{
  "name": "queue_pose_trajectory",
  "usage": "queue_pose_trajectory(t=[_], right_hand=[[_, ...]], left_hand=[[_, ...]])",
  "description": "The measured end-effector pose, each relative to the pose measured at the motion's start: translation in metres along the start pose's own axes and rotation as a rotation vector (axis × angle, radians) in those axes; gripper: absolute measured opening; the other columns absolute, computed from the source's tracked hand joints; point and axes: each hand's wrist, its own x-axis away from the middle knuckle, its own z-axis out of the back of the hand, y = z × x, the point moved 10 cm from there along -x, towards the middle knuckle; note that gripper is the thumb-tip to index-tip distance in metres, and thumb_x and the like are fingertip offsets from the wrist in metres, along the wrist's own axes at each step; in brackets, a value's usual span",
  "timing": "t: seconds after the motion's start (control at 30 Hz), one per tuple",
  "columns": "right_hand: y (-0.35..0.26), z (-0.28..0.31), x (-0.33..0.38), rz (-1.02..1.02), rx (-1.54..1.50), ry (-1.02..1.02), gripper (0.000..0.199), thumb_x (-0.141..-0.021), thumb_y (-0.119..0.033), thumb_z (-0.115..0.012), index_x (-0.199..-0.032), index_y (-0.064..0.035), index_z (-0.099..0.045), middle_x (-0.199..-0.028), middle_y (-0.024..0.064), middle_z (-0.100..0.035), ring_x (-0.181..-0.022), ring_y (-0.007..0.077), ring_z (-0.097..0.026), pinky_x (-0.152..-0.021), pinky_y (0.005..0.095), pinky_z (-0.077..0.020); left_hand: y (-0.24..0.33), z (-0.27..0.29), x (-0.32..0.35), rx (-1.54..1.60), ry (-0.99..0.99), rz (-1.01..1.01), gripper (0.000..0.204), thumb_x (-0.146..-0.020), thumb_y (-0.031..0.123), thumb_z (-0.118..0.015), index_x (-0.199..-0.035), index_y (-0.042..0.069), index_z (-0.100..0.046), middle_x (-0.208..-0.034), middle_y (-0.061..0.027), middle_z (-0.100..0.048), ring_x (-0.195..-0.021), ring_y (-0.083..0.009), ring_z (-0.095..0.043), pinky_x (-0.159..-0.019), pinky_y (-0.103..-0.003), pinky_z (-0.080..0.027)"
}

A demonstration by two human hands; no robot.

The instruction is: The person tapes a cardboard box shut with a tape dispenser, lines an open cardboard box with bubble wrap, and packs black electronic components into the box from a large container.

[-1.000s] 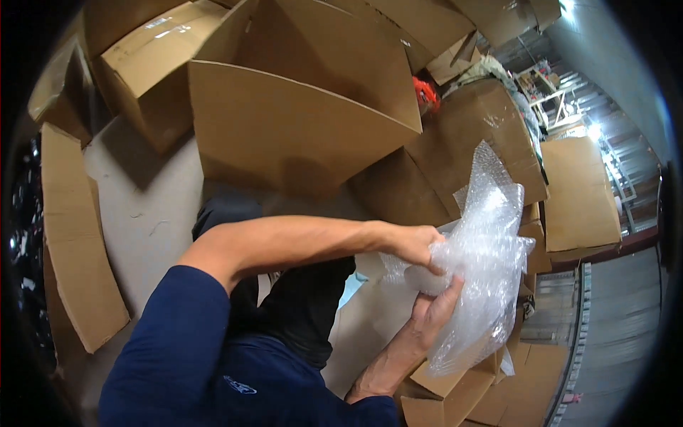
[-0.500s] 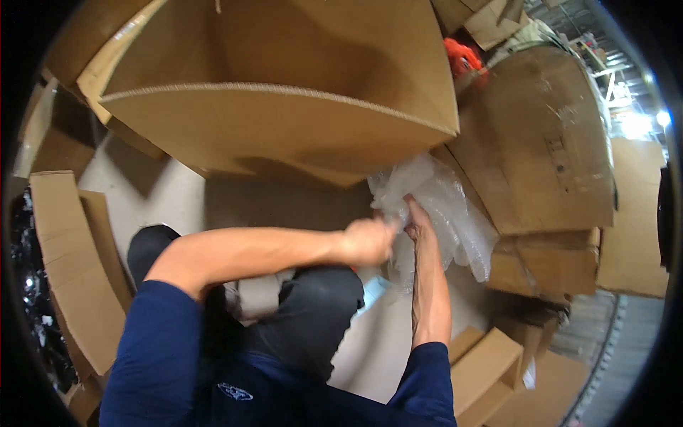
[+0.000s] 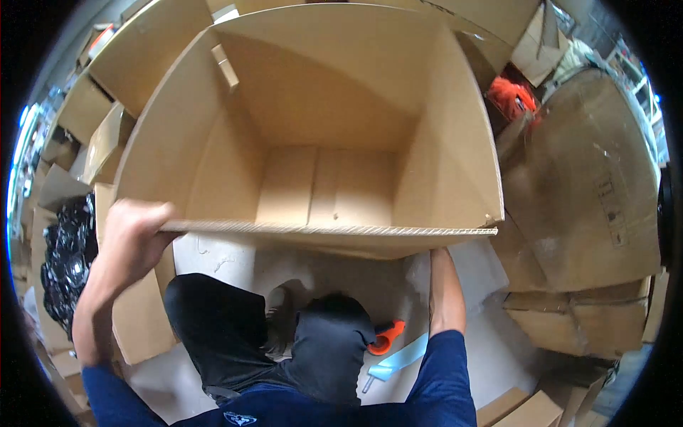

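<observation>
Black plastic (image 3: 70,256) at far left; nearby, grasps an open box (image 3: 341,107) by its near rim's left end with the left hand (image 3: 135,228). Has it before bent knees (image 3: 333,324), mouth up. Beside them, shows an orange object (image 3: 383,340) and blue strip (image 3: 400,360); farther right, extends a forearm (image 3: 446,295) beneath it, right hand hidden, grip impossible to tell.

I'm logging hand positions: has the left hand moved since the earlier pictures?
Yes. The left hand has moved left, much nearer the black plastic, and now holds the open box.
</observation>
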Motion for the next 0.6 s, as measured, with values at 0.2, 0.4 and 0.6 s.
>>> queue_pose_trajectory(t=[0.2, 0.4, 0.6], right_hand=[[0.029, -0.024, -0.038, 0.121, -0.034, -0.112, 0.087, -0.092, -0.063, -0.062, -0.153, -0.0044, -0.042, -0.151, 0.0146, -0.052, -0.132, 0.0359, -0.053, -0.106, 0.0451, -0.0432], [-0.006, -0.013, -0.015, 0.417, 0.207, -0.061, 0.070, -0.095, -0.048, -0.064, -0.149, -0.0065, -0.048, -0.144, 0.0100, -0.056, -0.125, 0.0293, -0.056, -0.100, 0.0426, -0.0473], [0.125, 0.024, 0.123, 0.304, 0.306, -0.109, 0.052, -0.087, -0.036, -0.072, -0.123, 0.0010, -0.068, -0.124, 0.0194, -0.069, -0.116, 0.0320, -0.063, -0.102, 0.0421, -0.0486]], left_hand=[[-0.003, -0.011, 0.096, 0.013, 0.005, 0.188, 0.020, -0.072, 0.006, -0.083, -0.086, 0.007, -0.069, -0.078, -0.0143, -0.071, -0.073, -0.0331, -0.071, -0.067, -0.041, -0.055], [0.015, -0.027, 0.124, 0.050, 0.140, 0.085, 0.017, -0.071, -0.004, -0.064, -0.086, 0.004, -0.066, -0.080, -0.0142, -0.069, -0.076, -0.0332, -0.070, -0.067, -0.042, -0.054], [0.053, 0.009, 0.104, 0.030, 0.338, -0.152, 0.013, -0.072, 0.000, -0.063, -0.085, 0.003, -0.064, -0.080, -0.0117, -0.068, -0.072, -0.0276, -0.068, -0.062, -0.037, -0.052]])
